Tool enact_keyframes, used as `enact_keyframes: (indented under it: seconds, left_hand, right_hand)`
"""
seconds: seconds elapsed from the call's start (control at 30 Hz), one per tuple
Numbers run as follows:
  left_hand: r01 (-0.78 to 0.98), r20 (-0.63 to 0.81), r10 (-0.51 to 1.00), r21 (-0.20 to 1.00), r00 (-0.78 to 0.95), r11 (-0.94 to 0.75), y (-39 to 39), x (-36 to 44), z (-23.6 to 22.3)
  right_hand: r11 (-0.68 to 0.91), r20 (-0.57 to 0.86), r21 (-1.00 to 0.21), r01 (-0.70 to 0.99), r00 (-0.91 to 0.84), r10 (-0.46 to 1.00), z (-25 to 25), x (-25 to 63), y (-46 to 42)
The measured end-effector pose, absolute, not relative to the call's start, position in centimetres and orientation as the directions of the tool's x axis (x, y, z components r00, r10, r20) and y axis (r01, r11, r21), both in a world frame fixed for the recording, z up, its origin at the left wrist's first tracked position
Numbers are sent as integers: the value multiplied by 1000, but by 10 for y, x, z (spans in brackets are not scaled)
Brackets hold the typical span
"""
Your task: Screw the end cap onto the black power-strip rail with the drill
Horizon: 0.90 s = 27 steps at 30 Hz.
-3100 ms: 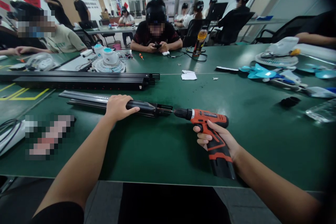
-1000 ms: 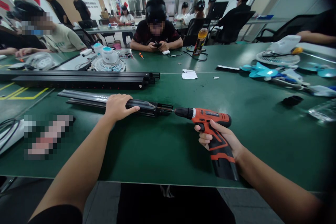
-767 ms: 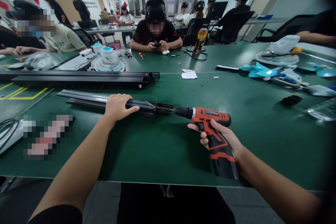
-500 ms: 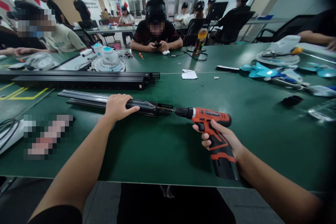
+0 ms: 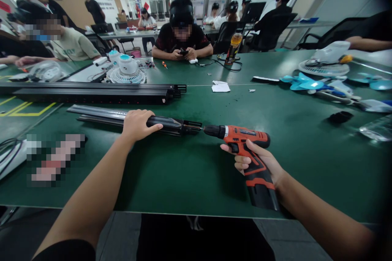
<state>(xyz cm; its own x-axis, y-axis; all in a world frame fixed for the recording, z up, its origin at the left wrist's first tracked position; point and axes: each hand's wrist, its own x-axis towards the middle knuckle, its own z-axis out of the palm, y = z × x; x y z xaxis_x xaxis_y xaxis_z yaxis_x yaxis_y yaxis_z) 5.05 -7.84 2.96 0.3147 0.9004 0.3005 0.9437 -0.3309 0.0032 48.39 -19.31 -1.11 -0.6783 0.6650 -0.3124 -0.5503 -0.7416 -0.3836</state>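
Observation:
My left hand [image 5: 137, 124] is wrapped over a long black profile bar [image 5: 167, 124] lying on the green table, its thumb along the near side. Slotted prongs stick out of the bar's right end. In my right hand [image 5: 260, 157] is an orange and black cordless drill [image 5: 246, 135], gripped by its handle, with the index finger stretched out beside the trigger. The drill lies level, chuck to the left, and its thin bit meets the bar's pronged end. Whether the bit sits in a screw is too small to tell.
Behind the bar lie more black profile bars [image 5: 92, 94]. White fan parts [image 5: 128, 69] stand back left; blue fan blades [image 5: 301, 82] lie at right. A drink bottle [image 5: 233, 49], paper scrap [image 5: 221, 86] and black cap-like piece [image 5: 340, 116] are on the table [image 5: 183, 175]. A person sits opposite.
Over the last three seconds the drill has shifted slightly to the right. My right index finger has moved off the trigger and straightened. My left hand and the bar stay nearly still.

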Motion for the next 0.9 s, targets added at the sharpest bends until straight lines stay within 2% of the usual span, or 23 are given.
enact_keyframes:
  seconds: [0.1, 0.37, 0.9]
  left_hand:
    - [942, 304, 898, 13, 317, -337, -79, 51, 30]
    - [940, 304, 896, 4, 324, -341, -79, 51, 30]
    - [942, 306, 897, 3, 319, -336, -79, 51, 30]
  right_hand:
    - [-746, -318, -375, -551, -680, 661, -10, 484, -193]
    - [-725, -346, -441, -529, -645, 681, -14, 486, -193]
    - [-720, -318, -438, -538, -657, 684, -8, 480, -193]
